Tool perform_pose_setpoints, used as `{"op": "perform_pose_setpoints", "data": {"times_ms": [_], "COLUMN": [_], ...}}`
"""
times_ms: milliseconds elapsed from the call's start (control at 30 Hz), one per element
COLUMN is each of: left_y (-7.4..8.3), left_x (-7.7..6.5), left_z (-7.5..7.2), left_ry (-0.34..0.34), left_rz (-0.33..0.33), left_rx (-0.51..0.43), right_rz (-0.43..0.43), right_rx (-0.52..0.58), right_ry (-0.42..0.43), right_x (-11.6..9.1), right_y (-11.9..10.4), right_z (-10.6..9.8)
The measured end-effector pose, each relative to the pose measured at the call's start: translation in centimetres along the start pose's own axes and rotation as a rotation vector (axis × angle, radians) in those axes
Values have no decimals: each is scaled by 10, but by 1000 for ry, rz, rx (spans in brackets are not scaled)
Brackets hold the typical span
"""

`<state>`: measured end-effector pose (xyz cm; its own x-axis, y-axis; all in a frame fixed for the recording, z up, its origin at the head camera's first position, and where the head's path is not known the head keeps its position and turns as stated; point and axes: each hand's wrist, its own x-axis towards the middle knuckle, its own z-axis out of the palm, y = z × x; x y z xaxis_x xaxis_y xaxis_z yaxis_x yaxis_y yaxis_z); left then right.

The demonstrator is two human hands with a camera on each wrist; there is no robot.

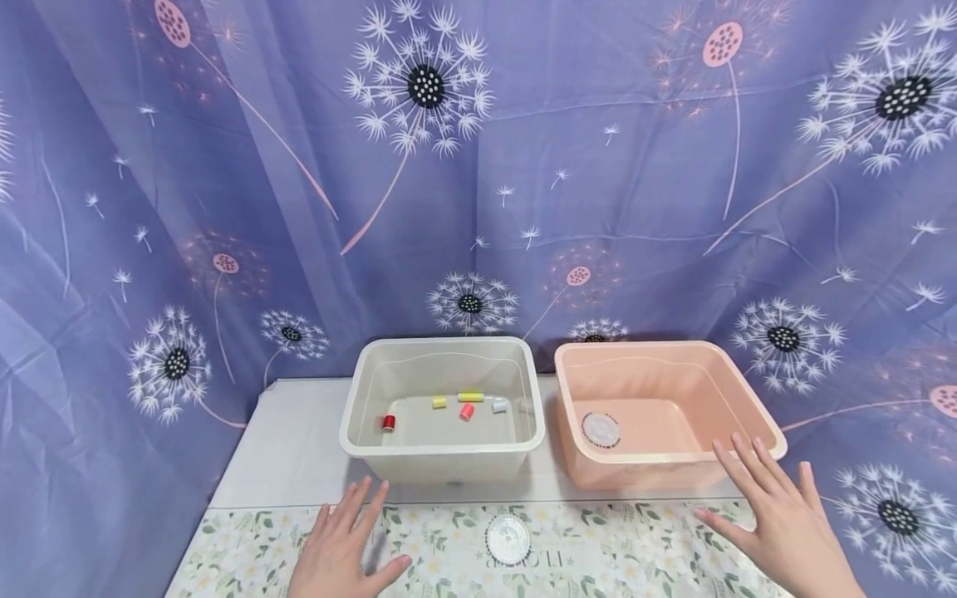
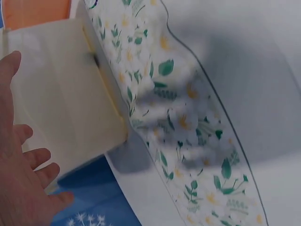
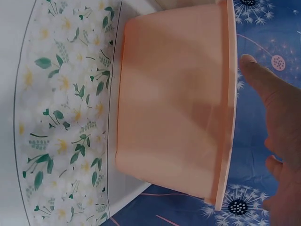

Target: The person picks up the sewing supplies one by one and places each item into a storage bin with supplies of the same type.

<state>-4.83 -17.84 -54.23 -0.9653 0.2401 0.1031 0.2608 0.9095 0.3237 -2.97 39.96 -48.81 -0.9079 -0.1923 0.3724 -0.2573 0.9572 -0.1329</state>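
Observation:
My left hand (image 1: 340, 548) hovers with fingers spread in front of a whitish bin (image 1: 441, 450), holding nothing. Fingers straight and apart, my right hand (image 1: 777, 523) is at the front right corner of a peach bin (image 1: 643, 458), likewise with nothing in it. Inside the whitish bin lie small thread spools: a red spool (image 1: 389, 423), a coral spool (image 1: 467, 412), yellow spools (image 1: 439, 403) and a white spool (image 1: 499, 405). One round white disc with a dark-dotted edge (image 1: 601, 429) lies in the peach bin. A similar white disc (image 1: 508, 540) rests on the table between my hands.
The bins stand side by side with a narrow gap, at the back of a white table (image 1: 299, 440). A floral cloth strip (image 1: 247, 548) runs along the table in front of them. Behind hangs a blue-purple curtain (image 1: 523, 183) with a dandelion print.

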Motion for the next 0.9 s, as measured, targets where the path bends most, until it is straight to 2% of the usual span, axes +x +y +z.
{"op": "perform_pose_setpoints", "data": {"times_ms": [167, 467, 633, 900], "left_y": [5, 16, 22, 37], "left_x": [2, 7, 10, 19], "left_z": [11, 28, 40, 57], "left_ry": [-62, -109, -108, -114], "left_rz": [-1, 74, 126, 213], "left_rx": [-36, -76, -51, 18], "right_rz": [-28, -33, -70, -66], "right_rx": [18, 63, 80, 128], "right_ry": [25, 35, 84, 136], "right_x": [7, 15, 20, 22], "right_y": [7, 20, 27, 32], "right_z": [2, 9, 14, 17]}}
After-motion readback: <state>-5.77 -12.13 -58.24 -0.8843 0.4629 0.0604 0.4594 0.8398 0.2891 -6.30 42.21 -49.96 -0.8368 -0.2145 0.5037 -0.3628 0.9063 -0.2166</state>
